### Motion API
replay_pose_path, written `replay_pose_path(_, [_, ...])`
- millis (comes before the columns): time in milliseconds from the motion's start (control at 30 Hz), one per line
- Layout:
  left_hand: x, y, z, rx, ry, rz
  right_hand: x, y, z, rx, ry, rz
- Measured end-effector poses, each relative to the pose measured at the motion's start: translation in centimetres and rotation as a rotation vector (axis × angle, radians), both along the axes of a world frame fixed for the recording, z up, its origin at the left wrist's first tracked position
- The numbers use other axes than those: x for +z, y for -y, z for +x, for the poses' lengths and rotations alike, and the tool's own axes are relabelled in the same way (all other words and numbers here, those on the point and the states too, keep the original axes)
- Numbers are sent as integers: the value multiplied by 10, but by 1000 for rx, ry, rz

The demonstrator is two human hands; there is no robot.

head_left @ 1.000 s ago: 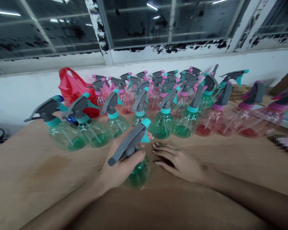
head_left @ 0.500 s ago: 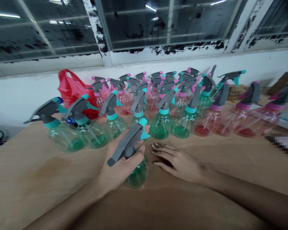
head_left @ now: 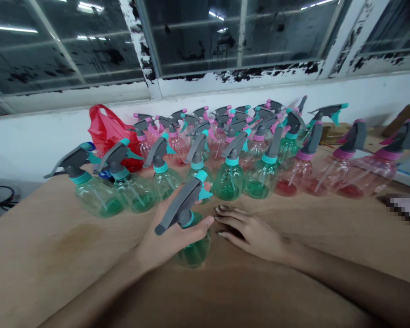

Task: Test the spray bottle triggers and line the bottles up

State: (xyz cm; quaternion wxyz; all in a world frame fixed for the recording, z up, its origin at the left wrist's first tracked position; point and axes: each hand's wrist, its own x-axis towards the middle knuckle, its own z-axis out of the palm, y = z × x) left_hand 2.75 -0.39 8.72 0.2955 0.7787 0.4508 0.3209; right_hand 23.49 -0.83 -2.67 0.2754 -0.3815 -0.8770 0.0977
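A green spray bottle (head_left: 195, 251) with a grey trigger head and turquoise nozzle stands upright on the wooden table in front of me. My left hand (head_left: 166, 241) wraps it from the left below the head, thumb stretched across its front; the other fingers are mostly hidden behind it. Just to the right, my right hand (head_left: 254, 231) lies palm down on the tabletop, fingers extended and holding nothing, its tips a short way from the bottle. Beyond both hands runs a row of similar bottles, including a green one (head_left: 229, 182) with green liquid in the bottom.
Pink spray bottles (head_left: 294, 177) continue the row on the right, and several more crowd behind. A red plastic bag (head_left: 105, 130) sits at the back left. Cardboard boxes (head_left: 405, 119) and a blurred flat object (head_left: 408, 207) are on the right. A white wall and windows rise behind.
My left thumb has straightened and moved right, baring the bottle's turquoise collar. The bottle and my right hand stay almost where they were; the view has shifted slightly.
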Motion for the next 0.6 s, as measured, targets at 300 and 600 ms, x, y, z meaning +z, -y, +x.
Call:
replay_pose_path(300, [-13, 5, -17, 21, -92, -77, 1, 0, -1, 0, 39, 9])
replay_pose_path(600, [-28, 26, -52, -14, -144, -91, 20, -1, -8, -35, 238, -54])
